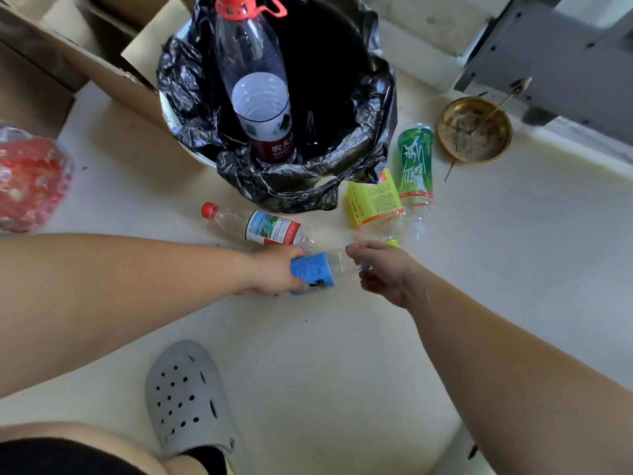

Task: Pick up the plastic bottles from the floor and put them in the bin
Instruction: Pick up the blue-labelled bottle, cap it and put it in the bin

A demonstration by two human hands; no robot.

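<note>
A clear bottle with a blue label [317, 270] lies just above the floor between my hands. My left hand [279, 272] grips its body and my right hand [382, 269] pinches its cap end. The bin [178, 114], lined with a black bag [363, 138], stands beyond them. A large bottle with a red cap [255, 80] leans inside it. On the floor lie a red-capped bottle [263, 228], a yellow-labelled bottle [373, 200] and a green-labelled bottle [415, 166].
Cardboard boxes [68, 53] stand to the left of the bin. A red mesh bag [29, 183] lies at the left edge. A brass dish [474, 130] sits on the floor at the right, below a grey metal frame [548, 53]. My grey clog [188, 399] is near.
</note>
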